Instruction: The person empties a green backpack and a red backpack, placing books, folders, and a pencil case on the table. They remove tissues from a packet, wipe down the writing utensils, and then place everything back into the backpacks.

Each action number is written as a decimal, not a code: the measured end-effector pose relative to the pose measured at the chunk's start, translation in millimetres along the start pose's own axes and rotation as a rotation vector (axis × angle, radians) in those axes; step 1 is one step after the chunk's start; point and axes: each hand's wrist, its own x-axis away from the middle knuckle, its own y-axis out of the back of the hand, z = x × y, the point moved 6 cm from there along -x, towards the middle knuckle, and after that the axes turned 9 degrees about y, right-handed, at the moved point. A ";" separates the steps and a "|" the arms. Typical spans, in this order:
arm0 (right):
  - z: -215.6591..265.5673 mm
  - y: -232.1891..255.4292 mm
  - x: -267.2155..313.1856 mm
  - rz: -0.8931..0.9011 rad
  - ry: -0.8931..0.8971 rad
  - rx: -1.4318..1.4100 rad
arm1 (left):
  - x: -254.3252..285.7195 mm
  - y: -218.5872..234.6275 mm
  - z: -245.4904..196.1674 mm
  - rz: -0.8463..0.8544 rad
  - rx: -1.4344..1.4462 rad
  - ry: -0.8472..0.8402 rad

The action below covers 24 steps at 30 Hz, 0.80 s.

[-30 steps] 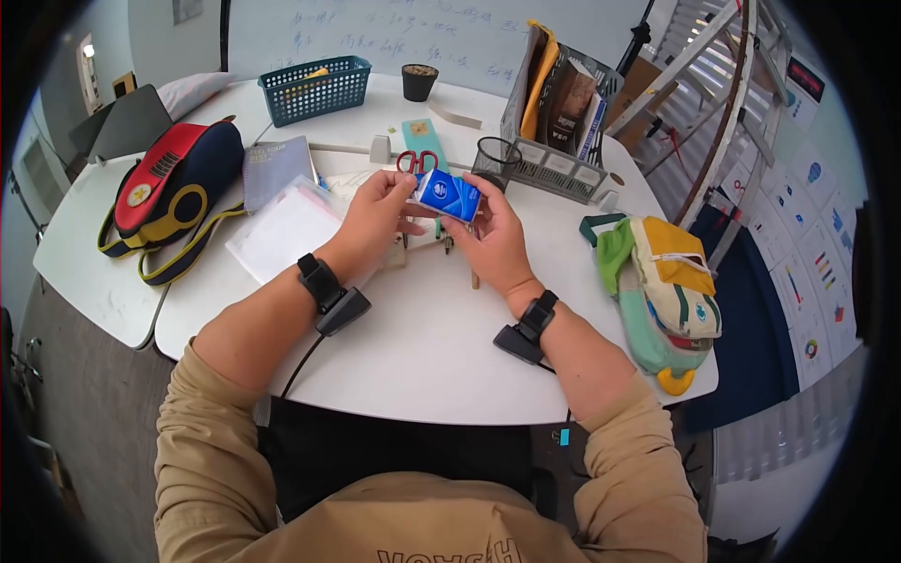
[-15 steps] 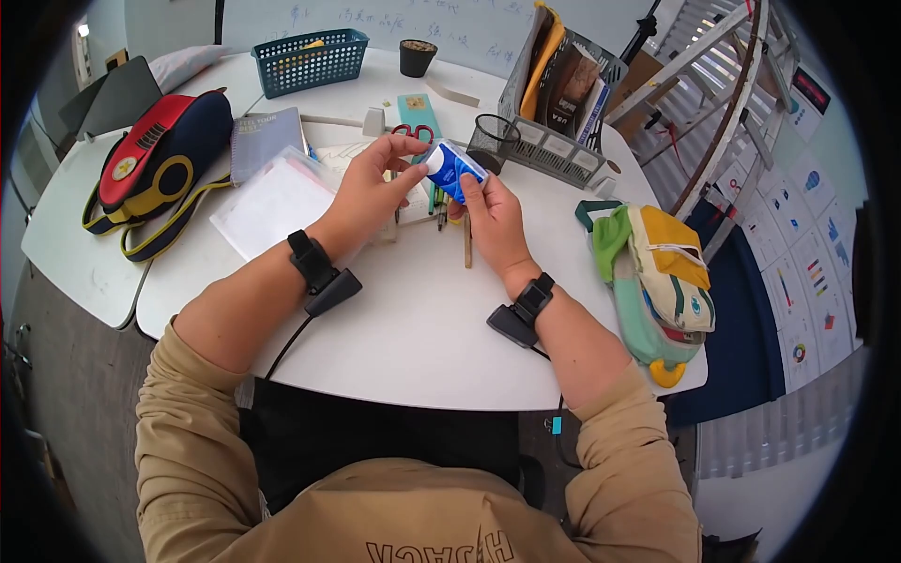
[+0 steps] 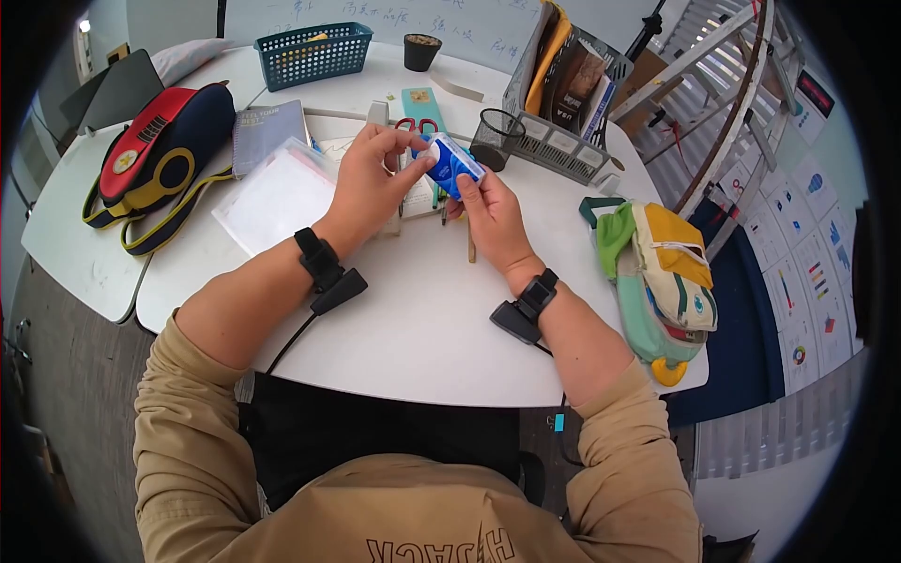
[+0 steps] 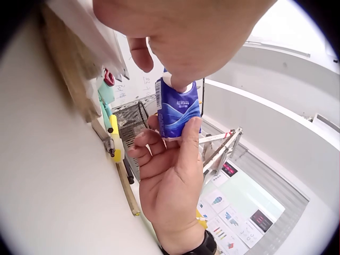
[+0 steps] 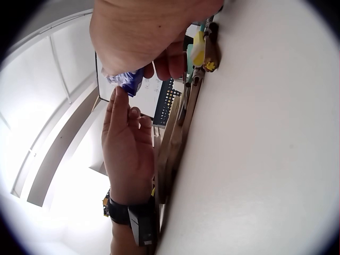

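A blue-and-white tissue pack (image 3: 449, 169) is held up over the table between both hands. My right hand (image 3: 496, 218) grips its lower end, thumb across the front and fingers behind, as the left wrist view also shows. At the pack's white upper end (image 4: 169, 79) is the thumb of my left hand (image 3: 371, 188), with the index finger bent close above it. Another left finger (image 4: 141, 54) hangs apart from the pack. In the right wrist view, my right hand covers part of the pack (image 5: 130, 82).
Beyond the hands lie red scissors (image 3: 419, 125), pens and a mesh pen cup (image 3: 496, 139). A file holder (image 3: 563, 150) and teal basket (image 3: 314, 58) stand at the back. A red-and-navy bag (image 3: 160, 155) is left, a colourful small backpack (image 3: 662, 281) right, papers (image 3: 277, 197) left of centre.
The pack has turned from lying nearly level between both hands to a tilt, its white end up toward the left hand. The left fingers have shifted to that end; the right hand keeps hold.
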 end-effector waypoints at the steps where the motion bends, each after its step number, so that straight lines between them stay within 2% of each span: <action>1: 1.1 -0.2 0.1 0.000 -0.002 -0.003 | 0.6 -0.1 -1.0 -0.005 -0.010 -0.009; 5: 4.0 -0.6 0.8 0.006 -0.013 -0.004 | 0.7 -0.1 0.0 0.014 -0.018 0.008; 8: 1.3 -2.3 0.5 0.019 -0.016 -0.010 | 1.5 -3.7 1.4 0.018 -0.009 -0.040; 15: -0.7 -2.9 2.9 0.051 -0.064 -0.039 | -0.4 -5.2 8.5 0.062 -0.006 -0.001; 18: 13.2 -7.4 0.2 -0.002 -0.077 -0.363 | -1.0 -7.8 10.1 0.109 0.030 -0.001; 20: 7.1 -7.1 0.0 0.018 -0.151 -0.384 | -0.8 -10.6 10.7 0.167 0.086 0.027; 24: 4.0 -8.7 0.1 0.030 -0.226 -0.420 | 1.7 -12.5 4.2 0.231 -0.057 -0.048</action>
